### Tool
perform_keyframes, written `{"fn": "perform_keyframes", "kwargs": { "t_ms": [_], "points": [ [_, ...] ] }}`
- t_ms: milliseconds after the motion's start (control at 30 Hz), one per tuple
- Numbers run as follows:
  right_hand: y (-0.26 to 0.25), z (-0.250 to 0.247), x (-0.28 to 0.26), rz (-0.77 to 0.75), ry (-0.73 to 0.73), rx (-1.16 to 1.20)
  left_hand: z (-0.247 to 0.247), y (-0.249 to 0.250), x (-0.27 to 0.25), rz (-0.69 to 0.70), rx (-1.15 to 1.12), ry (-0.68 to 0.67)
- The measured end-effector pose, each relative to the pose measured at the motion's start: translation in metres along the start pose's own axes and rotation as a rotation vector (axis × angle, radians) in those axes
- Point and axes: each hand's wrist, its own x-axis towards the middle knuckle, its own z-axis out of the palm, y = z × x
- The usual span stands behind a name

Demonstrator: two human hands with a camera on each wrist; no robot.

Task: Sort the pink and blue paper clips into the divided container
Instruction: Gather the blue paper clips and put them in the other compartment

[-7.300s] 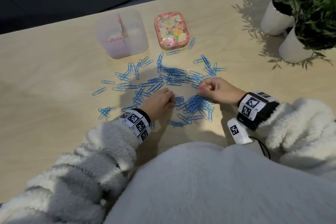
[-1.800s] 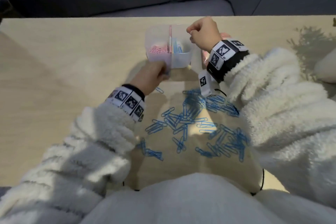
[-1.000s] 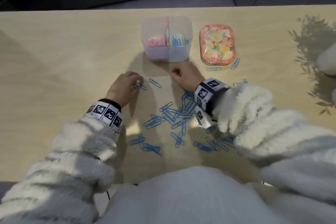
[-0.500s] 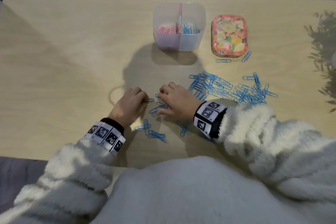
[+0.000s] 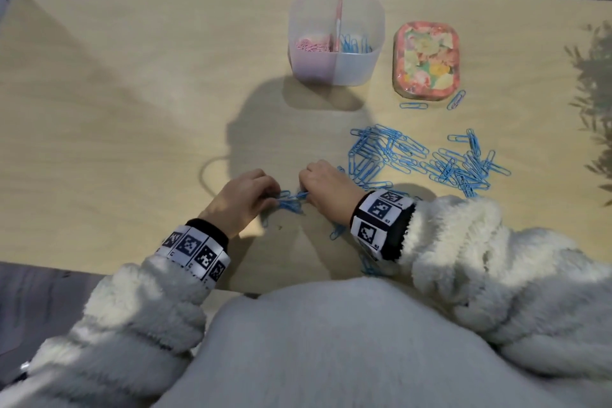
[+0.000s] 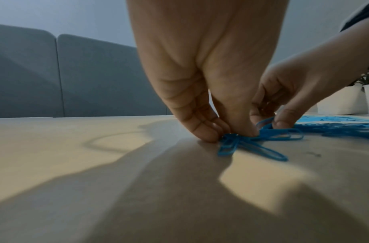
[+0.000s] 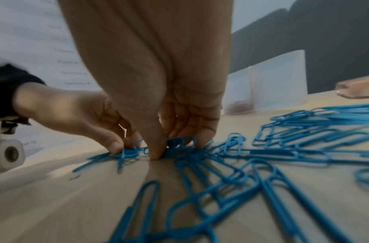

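- vs half a second back: both hands have pulled in closer together, now working one small bunch of blue clips [image 5: 291,200] near the table's front edge; divided container [image 5: 336,40] hasn't moved
- head: left hand [image 5: 243,200] and right hand [image 5: 326,192] curled, fingertips down on that bunch; main blue pile [image 5: 427,159] lies to the right, well apart from the container; pink clips [image 5: 313,45] in its left compartment, some blue in the right
- left wrist: left thumb and fingers [image 6: 206,131] pinch clips flat against the table [image 6: 75,156]
- right wrist: right thumb presses down, fingers curled over clips [image 7: 179,144], some already raked in
- step: gathering a blue handful; next likely lift and carry to the right compartment, needs a firm pinch, loose clips slide
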Motion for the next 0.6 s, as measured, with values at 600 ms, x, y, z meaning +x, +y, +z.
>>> {"fn": "perform_keyframes", "kwargs": {
  "t_ms": [600],
  "points": [
    [0.111, -0.168, 0.055, 0.424, 0.736, 0.471, -0.001, 0.027, 0.023, 0.042, 0.076, -0.149]
  ]
}}
